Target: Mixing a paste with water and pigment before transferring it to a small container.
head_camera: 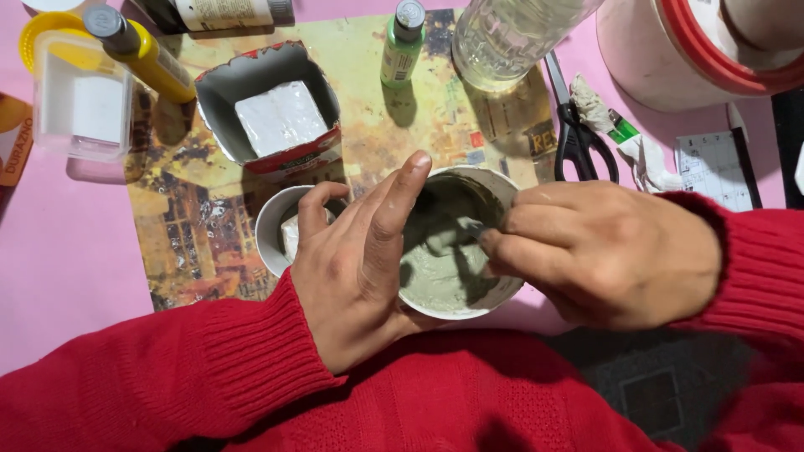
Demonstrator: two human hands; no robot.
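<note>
Red knitted sleeves (251,368) are seen nearest. A round white cup of grey-green paste (448,268) is steadied by the open left hand (356,268), fingers spread. A thin stirring stick (473,226), dipped in the paste, is pinched by the closed right hand (603,251).

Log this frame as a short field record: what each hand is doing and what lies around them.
left hand: steadies the bowl by its rim, fingers spread
right hand: pinches a stirring tool, mostly hidden, in the bowl
bowl contents: grey-green paste
beside the bowl: small cup with a white block
behind: cut carton, green bottle, yellow bottle, scissors
surface: printed mat on pink table
</note>
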